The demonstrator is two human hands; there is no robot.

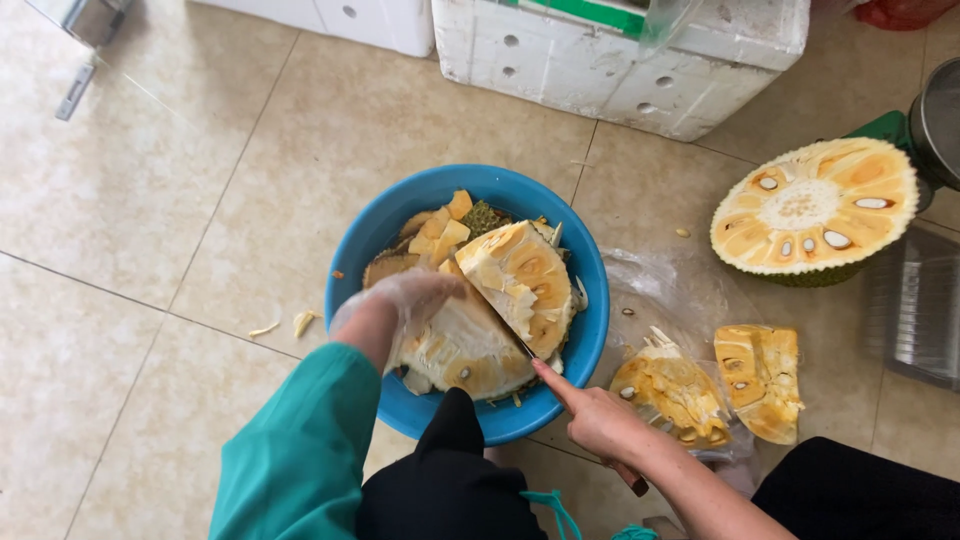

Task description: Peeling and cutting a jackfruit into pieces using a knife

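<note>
Far left: bare beige tiled floor (130,200), with small pale fruit scraps (290,324) near the basin. Next, a teal sleeve (300,450) leading up to the left hand (415,297), in a thin clear glove, fingers curled down over a jackfruit wedge (480,335) and gripping it. Wedge inside a round blue basin (590,330), yellow flesh up, resting on cut chunks and rind. Just right of that, the bare right hand (600,420), closed round a knife handle (632,482), forefinger stretched along the blade (527,349), which runs into the wedge. Beside the basin, two more cut jackfruit pieces (715,385) on a crumpled clear plastic sheet (680,290). Further right, a halved jackfruit (815,205), cut face up, seeds showing. Along the top, white foam boxes (620,60). Far right edge: a clear plastic tray (920,310).
</note>
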